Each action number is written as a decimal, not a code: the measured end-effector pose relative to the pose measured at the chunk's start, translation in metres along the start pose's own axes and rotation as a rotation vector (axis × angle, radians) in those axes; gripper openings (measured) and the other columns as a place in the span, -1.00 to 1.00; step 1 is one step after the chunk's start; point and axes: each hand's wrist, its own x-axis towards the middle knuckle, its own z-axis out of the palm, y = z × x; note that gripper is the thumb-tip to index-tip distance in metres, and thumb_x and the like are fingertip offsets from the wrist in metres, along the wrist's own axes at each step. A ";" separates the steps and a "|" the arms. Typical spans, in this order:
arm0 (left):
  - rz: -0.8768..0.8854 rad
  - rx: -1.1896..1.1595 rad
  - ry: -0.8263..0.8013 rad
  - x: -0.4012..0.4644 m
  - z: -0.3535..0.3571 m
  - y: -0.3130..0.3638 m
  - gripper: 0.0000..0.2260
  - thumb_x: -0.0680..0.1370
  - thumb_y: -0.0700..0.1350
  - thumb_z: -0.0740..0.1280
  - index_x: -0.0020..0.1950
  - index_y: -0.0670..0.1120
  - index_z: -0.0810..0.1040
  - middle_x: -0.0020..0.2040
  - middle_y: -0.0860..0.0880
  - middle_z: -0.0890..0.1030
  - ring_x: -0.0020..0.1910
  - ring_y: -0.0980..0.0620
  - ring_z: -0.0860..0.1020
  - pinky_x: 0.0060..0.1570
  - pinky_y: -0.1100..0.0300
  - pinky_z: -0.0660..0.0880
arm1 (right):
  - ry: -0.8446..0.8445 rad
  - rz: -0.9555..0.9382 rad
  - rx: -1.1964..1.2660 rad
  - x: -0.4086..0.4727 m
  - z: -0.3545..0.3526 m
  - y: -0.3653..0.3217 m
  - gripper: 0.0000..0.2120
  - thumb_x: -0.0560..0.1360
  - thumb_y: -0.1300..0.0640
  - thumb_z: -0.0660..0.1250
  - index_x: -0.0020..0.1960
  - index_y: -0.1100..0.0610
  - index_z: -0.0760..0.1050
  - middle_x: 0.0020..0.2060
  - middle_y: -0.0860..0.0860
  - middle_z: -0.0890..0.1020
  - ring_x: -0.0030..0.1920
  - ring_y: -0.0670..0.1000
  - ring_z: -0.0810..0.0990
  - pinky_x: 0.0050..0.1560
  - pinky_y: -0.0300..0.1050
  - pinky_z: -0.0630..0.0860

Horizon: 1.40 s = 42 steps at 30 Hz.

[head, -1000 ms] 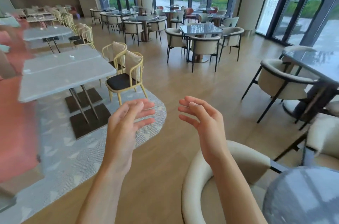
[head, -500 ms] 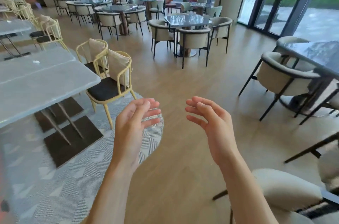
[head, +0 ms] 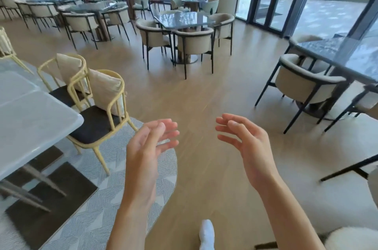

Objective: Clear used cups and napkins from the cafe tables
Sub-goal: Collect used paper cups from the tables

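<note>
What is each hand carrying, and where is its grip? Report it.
Nothing is held. The left hand and the right hand are both raised over the wooden floor with fingers loosely spread, gripping no cup or napkin.

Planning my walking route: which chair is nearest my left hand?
The yellow-framed chair with the dark seat and cream cushion, just left of the left hand. Its twin stands behind it; the beige armchairs sit farther off.

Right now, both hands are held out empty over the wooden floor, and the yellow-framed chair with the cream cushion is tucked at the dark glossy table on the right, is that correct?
Not quite. In the head view the yellow-framed chair with the cream cushion stands at the pale white table on the left, not at the dark one. The left hand and right hand are indeed empty over the wooden floor.
</note>
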 end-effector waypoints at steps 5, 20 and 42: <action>0.013 0.020 0.021 0.115 0.018 -0.029 -0.79 0.68 -0.19 0.24 0.06 -0.20 0.67 0.04 -0.18 0.72 0.08 -0.19 0.69 0.14 -0.16 0.61 | 0.001 0.011 0.037 0.119 0.033 0.035 -0.80 0.63 0.26 0.29 0.13 0.17 0.67 0.02 0.07 0.76 0.06 0.11 0.73 0.10 0.04 0.66; 0.037 -0.043 0.161 0.473 0.073 -0.066 -0.81 0.60 -0.11 0.34 -0.03 -0.15 0.72 -0.02 -0.20 0.73 0.00 -0.19 0.71 0.07 -0.17 0.60 | -0.160 0.055 0.043 0.487 0.144 0.066 -0.84 0.62 0.23 0.32 0.12 0.14 0.67 0.02 0.08 0.76 0.04 0.12 0.73 0.09 0.05 0.63; 0.129 0.050 0.064 1.074 0.063 -0.096 -0.77 0.51 -0.09 0.30 -0.11 -0.11 0.74 -0.06 -0.19 0.73 -0.03 -0.18 0.71 0.04 -0.10 0.62 | -0.108 -0.008 0.157 1.021 0.386 0.120 -0.78 0.63 0.28 0.27 0.20 0.17 0.63 0.04 0.13 0.75 0.07 0.17 0.72 0.07 0.02 0.62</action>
